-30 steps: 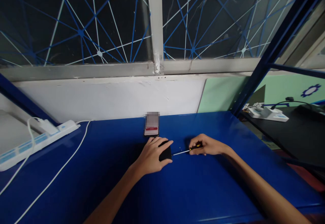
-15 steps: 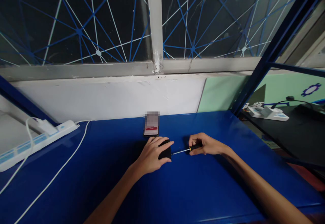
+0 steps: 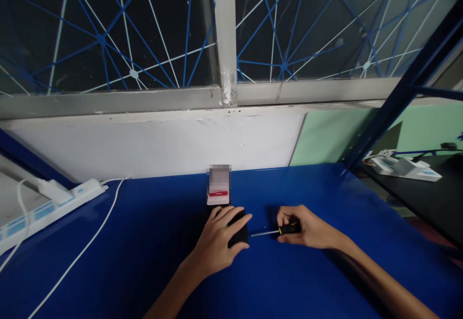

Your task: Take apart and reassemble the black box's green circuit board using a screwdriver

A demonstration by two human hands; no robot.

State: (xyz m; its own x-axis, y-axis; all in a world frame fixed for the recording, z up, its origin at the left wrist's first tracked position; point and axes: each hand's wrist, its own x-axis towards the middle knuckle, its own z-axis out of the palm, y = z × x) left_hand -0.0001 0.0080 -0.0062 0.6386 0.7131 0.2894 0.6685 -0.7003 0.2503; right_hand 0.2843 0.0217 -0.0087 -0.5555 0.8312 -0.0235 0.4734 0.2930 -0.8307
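My left hand (image 3: 218,242) lies over a small black object (image 3: 238,232) on the blue table (image 3: 144,270) and grips it. My right hand (image 3: 306,226) holds a small screwdriver (image 3: 275,232) with a black and yellow handle. Its thin metal shaft points left, and the tip sits at the right side of the black object. Just behind my left hand a phone (image 3: 219,189) stands upright with its screen lit.
A white power strip (image 3: 47,208) lies at the far left with a white cable (image 3: 83,249) trailing across the table. A white wall and a window with blue netting rise behind. At right a blue frame post (image 3: 398,97) borders a black table carrying another power strip (image 3: 405,167).
The view has shifted, so hands and phone sit lower and a little to the right in the picture. Both hands keep their grips, and the screwdriver tip stays at the black object.
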